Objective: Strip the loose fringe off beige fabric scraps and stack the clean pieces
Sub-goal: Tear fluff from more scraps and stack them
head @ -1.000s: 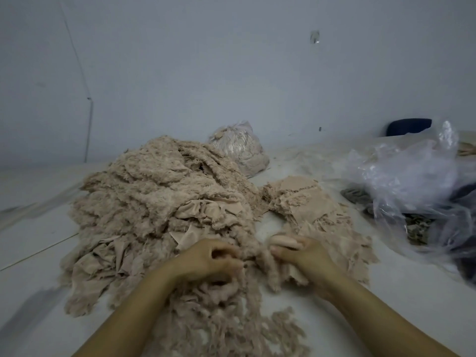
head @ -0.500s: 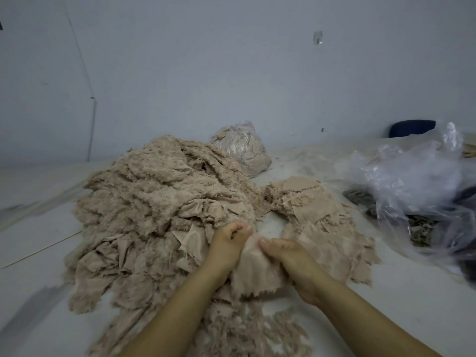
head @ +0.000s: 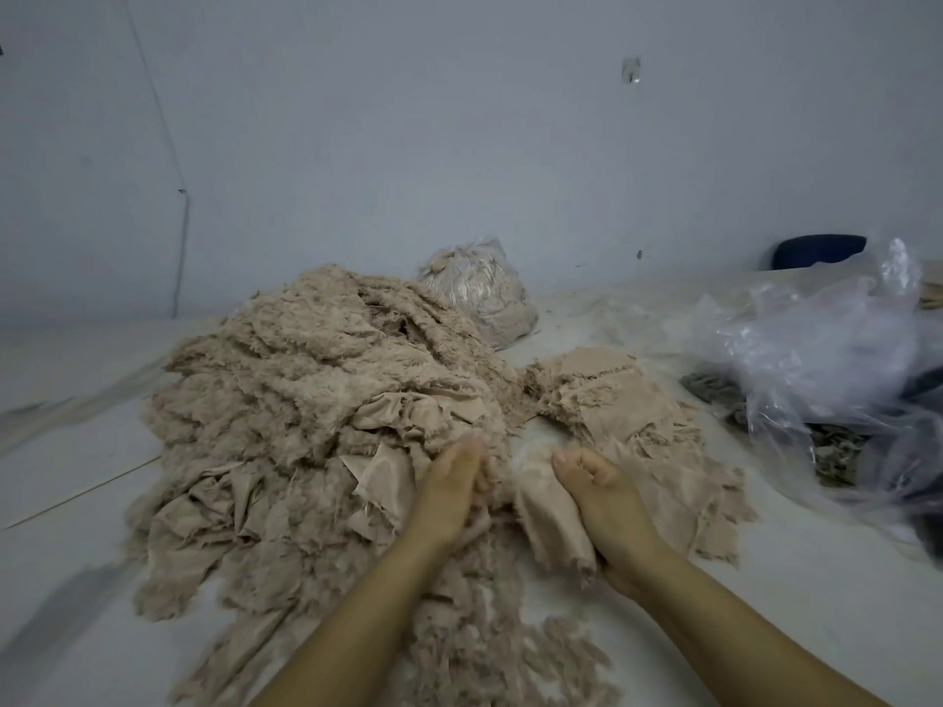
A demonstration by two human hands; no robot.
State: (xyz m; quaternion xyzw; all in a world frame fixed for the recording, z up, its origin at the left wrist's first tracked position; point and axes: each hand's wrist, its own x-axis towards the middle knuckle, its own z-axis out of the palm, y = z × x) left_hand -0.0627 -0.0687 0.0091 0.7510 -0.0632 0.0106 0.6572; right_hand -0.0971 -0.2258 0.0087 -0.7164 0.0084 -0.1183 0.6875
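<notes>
A big heap of fringed beige scraps covers the left and middle of the white surface. To its right lies a flatter stack of beige pieces. My right hand is closed on a beige scrap that hangs down in front of its palm. My left hand reaches forward beside it, fingers extended against the heap's front edge and the scrap's fluffy side; what it grips is hidden. Loose pulled fringe lies between my forearms.
A tied clear bag stuffed with beige fluff sits behind the heap by the wall. Crumpled clear plastic bags with dark scraps fill the right side. A dark blue object stands at the far right.
The hands have moved apart. The scrap held up between both hands half a second ago now hangs from my right hand alone, and my left hand has straightened toward the heap.
</notes>
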